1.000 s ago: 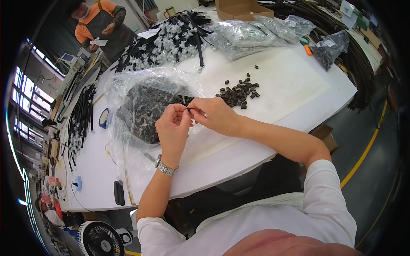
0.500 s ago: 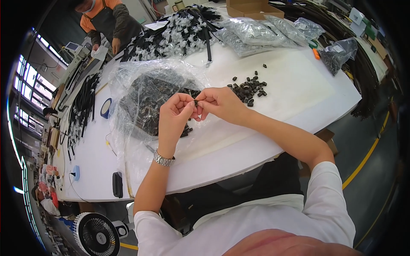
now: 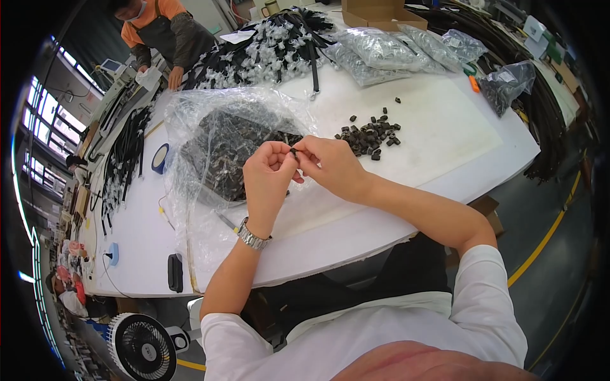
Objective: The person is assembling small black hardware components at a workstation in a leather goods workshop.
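Note:
My left hand [image 3: 269,176] and my right hand [image 3: 335,166] meet at the fingertips over the table. Pinched between their thumbs and forefingers is a small black piece [image 3: 293,152], mostly covered by the fingers; its exact kind cannot be made out. Just beyond my hands, a large clear plastic bag [image 3: 180,113] lies spread open, with a heap of small dark parts [image 3: 219,152] in it. Past my right hand, a loose pile of small black parts [image 3: 367,137] rests on the white table [image 3: 438,136], a few pieces lying apart from it.
Black straps with clear wrapping [image 3: 254,60] are heaped at the back, beside filled plastic bags [image 3: 375,54] and a cardboard box [image 3: 381,18]. Leftward lie a blue tape roll [image 3: 160,159] and a black case [image 3: 175,273]. A co-worker [image 3: 168,38] stands far left. A fan [image 3: 143,346] stands below.
My left hand and wrist have shifted slightly right, and both hands sit a little differently around the small black piece. Some dark parts near the bag's front edge are now hidden behind my left hand.

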A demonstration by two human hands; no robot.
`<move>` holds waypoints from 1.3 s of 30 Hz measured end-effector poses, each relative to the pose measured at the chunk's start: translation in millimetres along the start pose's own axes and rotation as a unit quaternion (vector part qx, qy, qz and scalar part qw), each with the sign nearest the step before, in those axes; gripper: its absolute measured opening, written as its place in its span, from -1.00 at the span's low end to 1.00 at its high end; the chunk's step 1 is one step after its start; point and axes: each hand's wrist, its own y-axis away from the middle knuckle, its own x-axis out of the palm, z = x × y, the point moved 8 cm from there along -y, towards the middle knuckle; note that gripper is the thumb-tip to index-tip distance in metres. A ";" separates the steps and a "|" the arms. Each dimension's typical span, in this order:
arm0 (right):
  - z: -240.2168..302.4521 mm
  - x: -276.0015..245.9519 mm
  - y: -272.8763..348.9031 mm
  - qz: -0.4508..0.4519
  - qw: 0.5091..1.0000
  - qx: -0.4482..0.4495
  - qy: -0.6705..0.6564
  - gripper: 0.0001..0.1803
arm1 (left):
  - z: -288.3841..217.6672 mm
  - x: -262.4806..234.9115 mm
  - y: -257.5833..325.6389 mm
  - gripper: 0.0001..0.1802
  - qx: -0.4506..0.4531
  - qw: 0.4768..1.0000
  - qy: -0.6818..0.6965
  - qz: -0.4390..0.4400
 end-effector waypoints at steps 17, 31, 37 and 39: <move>-21.9 13.1 -1.5 0.065 0.928 0.163 -0.330 -0.82 | -2.8 -4.8 -2.7 -0.92 0.020 0.998 -0.055 0.005; -15.1 12.8 5.9 0.031 0.949 0.180 -0.258 -0.84 | -21.1 -3.8 5.3 -0.96 0.148 0.971 -0.179 -0.065; -12.9 11.4 8.4 0.036 0.951 0.185 -0.246 -0.83 | -20.1 -3.4 3.3 -0.93 0.141 0.969 -0.199 -0.050; -15.4 8.7 6.7 0.052 0.949 0.176 -0.257 -0.83 | -20.0 -4.4 2.4 -0.93 0.145 0.966 -0.212 -0.038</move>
